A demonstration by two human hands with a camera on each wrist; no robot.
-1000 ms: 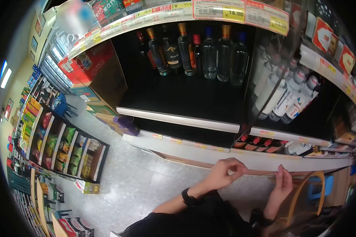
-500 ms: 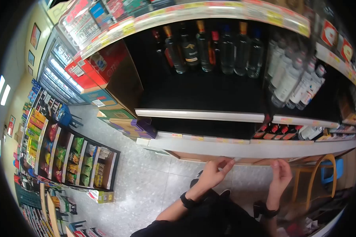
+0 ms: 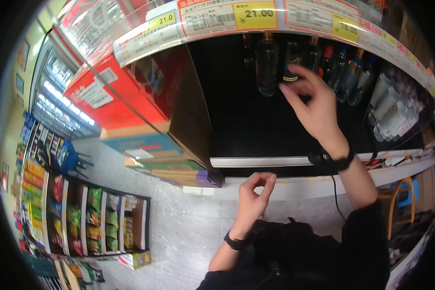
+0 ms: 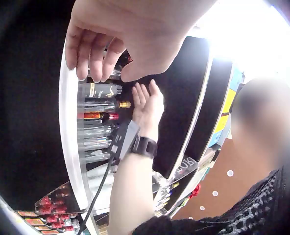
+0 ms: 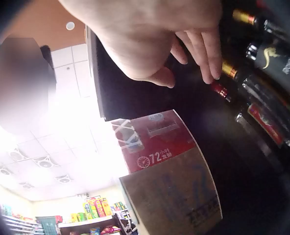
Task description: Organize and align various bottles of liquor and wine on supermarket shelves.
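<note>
Where bottles (image 3: 267, 65) stand, the right hand (image 3: 316, 108) hovers close.

"21.00" on shelf tag (image 3: 229, 17), "72" on red box (image 5: 159, 139)

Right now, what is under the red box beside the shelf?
A blue-and-brown carton is directly under the red box; more cartons sit lower. Their contents are hidden.

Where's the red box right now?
In the head view, the red box is on the left, beside the left end of the black bottle shelf, resting on a blue-and-brown carton.
</note>
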